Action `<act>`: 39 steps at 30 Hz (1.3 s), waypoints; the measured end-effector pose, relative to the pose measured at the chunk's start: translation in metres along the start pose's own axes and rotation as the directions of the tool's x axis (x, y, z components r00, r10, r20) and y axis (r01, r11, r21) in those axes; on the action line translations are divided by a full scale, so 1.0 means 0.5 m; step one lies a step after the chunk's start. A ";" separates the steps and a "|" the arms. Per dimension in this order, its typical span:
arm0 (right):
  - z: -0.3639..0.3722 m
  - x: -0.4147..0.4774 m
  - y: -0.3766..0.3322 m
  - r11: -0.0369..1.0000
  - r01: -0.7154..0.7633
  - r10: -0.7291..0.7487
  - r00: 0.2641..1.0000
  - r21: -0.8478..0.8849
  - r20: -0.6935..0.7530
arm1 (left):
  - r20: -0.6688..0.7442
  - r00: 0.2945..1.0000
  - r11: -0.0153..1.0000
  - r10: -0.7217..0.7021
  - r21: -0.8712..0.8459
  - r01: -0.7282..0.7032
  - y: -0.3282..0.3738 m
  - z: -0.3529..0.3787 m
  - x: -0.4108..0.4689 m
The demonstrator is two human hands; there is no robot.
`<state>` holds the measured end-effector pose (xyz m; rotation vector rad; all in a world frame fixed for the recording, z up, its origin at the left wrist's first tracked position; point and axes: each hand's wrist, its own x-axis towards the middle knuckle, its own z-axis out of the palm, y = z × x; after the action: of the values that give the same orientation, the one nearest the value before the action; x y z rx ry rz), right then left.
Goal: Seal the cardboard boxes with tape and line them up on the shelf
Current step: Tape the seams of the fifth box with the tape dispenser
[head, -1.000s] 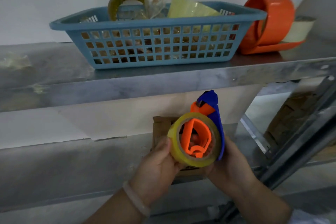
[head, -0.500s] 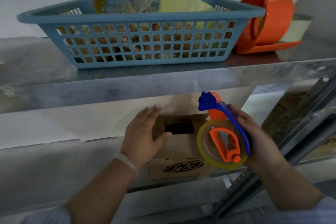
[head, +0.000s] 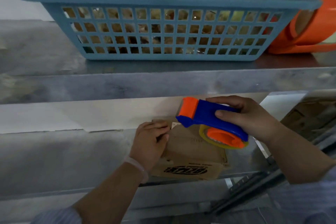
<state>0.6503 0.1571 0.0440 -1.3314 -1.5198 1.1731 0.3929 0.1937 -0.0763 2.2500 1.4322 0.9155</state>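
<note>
We are holding a tape dispenser [head: 209, 116] over a cardboard box [head: 192, 152] on the lower shelf [head: 63, 160].

Our right hand [head: 249, 116] is gripping the blue and orange dispenser, fingers wrapped over its blue handle, with its yellowish tape roll [head: 204, 132] hanging close over the box's top. Our left hand [head: 151, 142] is curling its fingers over the top left edge of the brown box. The box is sitting near the shelf's front edge, flaps folded down, showing a black printed logo on its front.
</note>
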 end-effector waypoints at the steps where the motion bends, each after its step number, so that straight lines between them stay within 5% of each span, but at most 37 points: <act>1: 0.009 0.010 -0.001 1.000 -0.004 0.005 1.000 -0.019 0.028 | -0.014 1.000 1.000 0.007 0.016 -0.006 -0.001 -0.001 -0.001; 10: 0.066 0.047 0.021 0.989 0.041 -0.022 0.991 -0.144 0.132 | 0.004 0.990 0.990 0.139 0.015 -0.139 -0.006 -0.022 0.007; 13: 0.063 0.044 0.027 0.988 0.051 -0.031 0.990 -0.149 0.136 | 0.044 0.985 0.926 -0.169 -0.336 0.174 0.011 -0.057 0.016; 15: 0.061 0.041 0.029 0.988 0.065 -0.046 0.990 -0.143 0.135 | 0.185 0.912 0.714 -0.366 -0.572 0.403 0.030 -0.075 0.032; 18: 0.058 0.037 0.030 0.988 0.082 -0.064 0.989 -0.133 0.137 | 0.538 0.744 0.241 -0.395 -0.721 0.649 0.059 -0.092 0.056; 22: 0.055 0.032 0.032 0.992 0.091 -0.078 0.988 -0.092 0.136 | 0.677 0.645 -0.067 -0.354 -0.706 0.705 0.069 -0.087 0.057; 39: 0.047 0.022 0.033 0.993 0.103 -0.096 0.988 -0.050 0.125 | 0.704 0.672 -0.077 -0.227 -0.701 0.709 0.051 -0.070 0.056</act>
<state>0.6305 0.1651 0.0218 -1.2241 -1.6984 1.1743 0.3952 0.2049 -0.0262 0.6225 0.7975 0.6922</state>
